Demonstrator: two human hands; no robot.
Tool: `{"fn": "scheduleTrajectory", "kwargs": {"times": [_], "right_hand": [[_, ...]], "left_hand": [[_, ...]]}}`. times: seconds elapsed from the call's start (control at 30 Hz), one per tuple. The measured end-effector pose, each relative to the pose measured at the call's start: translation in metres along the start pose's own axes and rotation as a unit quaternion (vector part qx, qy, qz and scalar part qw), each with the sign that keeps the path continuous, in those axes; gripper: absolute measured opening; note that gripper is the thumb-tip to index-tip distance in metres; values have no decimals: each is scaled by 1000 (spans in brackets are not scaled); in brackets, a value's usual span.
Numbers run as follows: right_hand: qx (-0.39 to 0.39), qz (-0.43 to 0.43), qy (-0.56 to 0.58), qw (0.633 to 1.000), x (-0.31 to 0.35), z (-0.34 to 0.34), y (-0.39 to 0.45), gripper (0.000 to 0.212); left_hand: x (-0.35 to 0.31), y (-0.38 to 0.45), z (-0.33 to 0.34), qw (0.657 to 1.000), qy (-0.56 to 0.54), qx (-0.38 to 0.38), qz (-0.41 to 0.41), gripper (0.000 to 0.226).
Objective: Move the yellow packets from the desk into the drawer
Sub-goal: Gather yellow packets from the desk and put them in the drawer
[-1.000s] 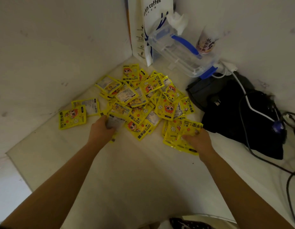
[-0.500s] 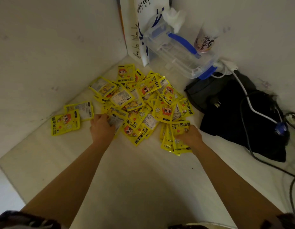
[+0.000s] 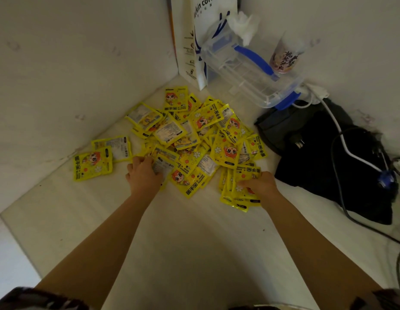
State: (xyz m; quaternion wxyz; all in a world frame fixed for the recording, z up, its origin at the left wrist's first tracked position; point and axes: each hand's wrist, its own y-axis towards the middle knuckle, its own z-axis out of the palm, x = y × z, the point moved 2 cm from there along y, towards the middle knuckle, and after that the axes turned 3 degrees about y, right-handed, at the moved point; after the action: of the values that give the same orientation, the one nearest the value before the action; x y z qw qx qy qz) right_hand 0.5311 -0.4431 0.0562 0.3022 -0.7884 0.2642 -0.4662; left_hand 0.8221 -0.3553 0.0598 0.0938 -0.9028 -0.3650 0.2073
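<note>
Several yellow hand-warmer packets (image 3: 194, 135) lie in a loose heap in the corner of the white desk (image 3: 190, 238). Two more packets (image 3: 92, 163) lie apart at the left, near the wall. My left hand (image 3: 143, 173) rests palm down on the heap's left edge, fingers curled over a packet there. My right hand (image 3: 259, 184) grips a small stack of yellow packets (image 3: 239, 195) at the heap's right front. No drawer is in view.
A white coffee paper bag (image 3: 194, 41) stands in the back corner, a clear plastic box with blue clips (image 3: 250, 72) leans beside it, and a cup (image 3: 284, 57) is behind. A black bag (image 3: 328, 157) with white and black cables lies at the right.
My right hand has pulled its stack of packets slightly nearer and tightened on it. The left hand has stayed on the heap's left edge. The view has shifted a little.
</note>
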Motion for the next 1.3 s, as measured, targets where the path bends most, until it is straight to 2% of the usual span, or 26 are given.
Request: {"fn": "scheduleTrajectory", "kwargs": {"times": [0.07,0.17,0.23,0.37,0.53,0.77,0.9,0.97,1.07,1.17,1.3], "right_hand": [[-6,4,11,1000,-5,1,3,57],[-25,-5,15,1000,-23,0,23,93],[-39,-9,16,999,-36,-2,36,102],[-45,-21,30,998,-40,-9,26,98],[-51,-36,39,997,-10,-13,-30,43],[1,-73,49,996,22,-4,-51,20],[16,-109,26,994,55,12,-50,32],[22,-130,-4,991,72,20,-49,34],[49,-152,-17,987,94,38,-44,34],[73,-167,-52,982,116,65,-36,44],[101,-181,-103,973,145,110,-22,55]], "left_hand": [[3,-4,0,1000,-31,-4,2,33],[5,-12,-2,996,-90,-19,11,24],[9,-17,-3,994,-104,-29,11,25],[24,-24,-7,990,-136,-37,1,30],[44,-32,-21,983,-178,-51,-14,19],[71,-19,-53,972,-218,-84,-32,41],[84,-1,-69,965,-239,-101,-25,54],[93,13,-74,977,-190,-92,-28,53],[101,32,-83,990,-112,-80,-13,37],[107,47,-91,996,-77,-49,-5,16],[119,70,-93,1000,3,18,14,15]]}}
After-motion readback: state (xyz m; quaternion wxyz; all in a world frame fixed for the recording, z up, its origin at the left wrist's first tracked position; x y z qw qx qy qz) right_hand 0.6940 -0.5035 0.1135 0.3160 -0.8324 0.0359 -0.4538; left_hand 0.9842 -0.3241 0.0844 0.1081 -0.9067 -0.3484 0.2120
